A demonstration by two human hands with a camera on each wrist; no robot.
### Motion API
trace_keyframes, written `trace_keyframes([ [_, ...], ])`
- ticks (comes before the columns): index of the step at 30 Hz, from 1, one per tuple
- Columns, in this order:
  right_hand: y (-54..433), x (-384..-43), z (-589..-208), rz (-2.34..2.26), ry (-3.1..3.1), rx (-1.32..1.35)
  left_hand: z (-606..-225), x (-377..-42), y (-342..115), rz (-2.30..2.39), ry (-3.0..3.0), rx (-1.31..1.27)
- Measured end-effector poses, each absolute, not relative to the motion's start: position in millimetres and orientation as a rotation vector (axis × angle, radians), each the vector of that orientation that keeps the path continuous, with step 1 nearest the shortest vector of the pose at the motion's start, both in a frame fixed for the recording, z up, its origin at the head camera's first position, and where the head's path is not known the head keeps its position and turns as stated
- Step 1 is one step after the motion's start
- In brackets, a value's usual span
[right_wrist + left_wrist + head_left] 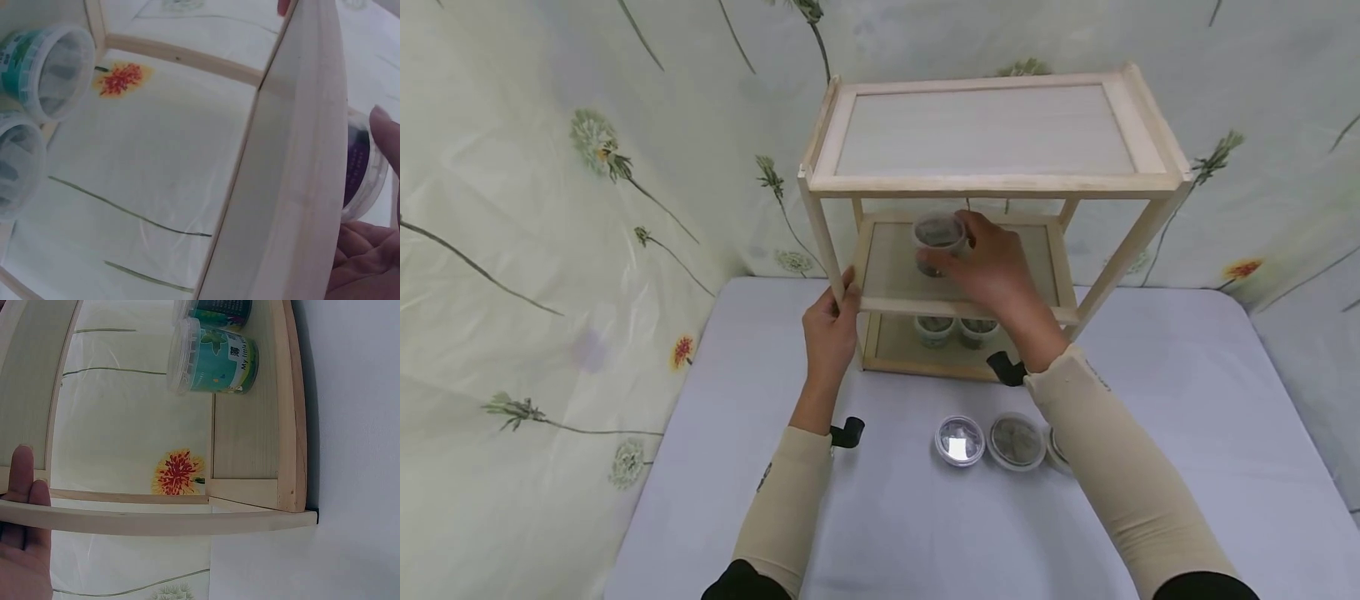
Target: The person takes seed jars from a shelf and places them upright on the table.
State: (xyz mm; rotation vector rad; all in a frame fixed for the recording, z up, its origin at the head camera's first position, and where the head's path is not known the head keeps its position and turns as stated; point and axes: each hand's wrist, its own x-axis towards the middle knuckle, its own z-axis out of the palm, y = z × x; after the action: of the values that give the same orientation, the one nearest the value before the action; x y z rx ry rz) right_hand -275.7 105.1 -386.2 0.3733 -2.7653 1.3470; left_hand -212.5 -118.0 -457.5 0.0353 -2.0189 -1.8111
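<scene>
A small wooden three-tier rack [1000, 185] stands on the white-covered table. My left hand [833, 337] holds its left front post [156, 523] at about middle-shelf height, fingers reaching past the post. Over the middle shelf [887, 258], my right hand [996, 262] grips a small clear plastic tub [940, 232] between thumb and fingers. A dark purple label [357, 159] shows on that tub; the shelf edge hides part of it in the right wrist view. Whether its base touches the shelf, I cannot tell. Two tubs with green-blue labels, one a teal tub [219, 359], sit side by side on the bottom shelf.
On the table in front of the rack stand a shiny-lidded tub [959, 442], a wider tub [1017, 442] and a third tub [1057, 454] partly behind my right sleeve. A flower-patterned backdrop [587, 250] hangs behind and left of the table.
</scene>
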Motion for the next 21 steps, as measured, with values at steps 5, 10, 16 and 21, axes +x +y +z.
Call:
trace_keyframes([
  [5,109.9,-272.0,-387.0,1.339,-2.759,0.365,-455.0,-212.1,-116.6,-1.79,-2.017,0.035],
  [10,112.9,-270.2,-388.0,1.313,-2.766,0.36,-454.4,-210.4,-115.9,-1.771,-2.017,0.024],
  [16,115.4,-267.3,-388.2,1.281,-2.741,0.371,-455.7,-210.6,-116.2,-1.771,-2.013,0.032],
  [21,117.0,-261.7,-388.3,1.28,-2.716,0.38,-457.9,-211.9,-117.8,-1.795,-2.009,0.039],
])
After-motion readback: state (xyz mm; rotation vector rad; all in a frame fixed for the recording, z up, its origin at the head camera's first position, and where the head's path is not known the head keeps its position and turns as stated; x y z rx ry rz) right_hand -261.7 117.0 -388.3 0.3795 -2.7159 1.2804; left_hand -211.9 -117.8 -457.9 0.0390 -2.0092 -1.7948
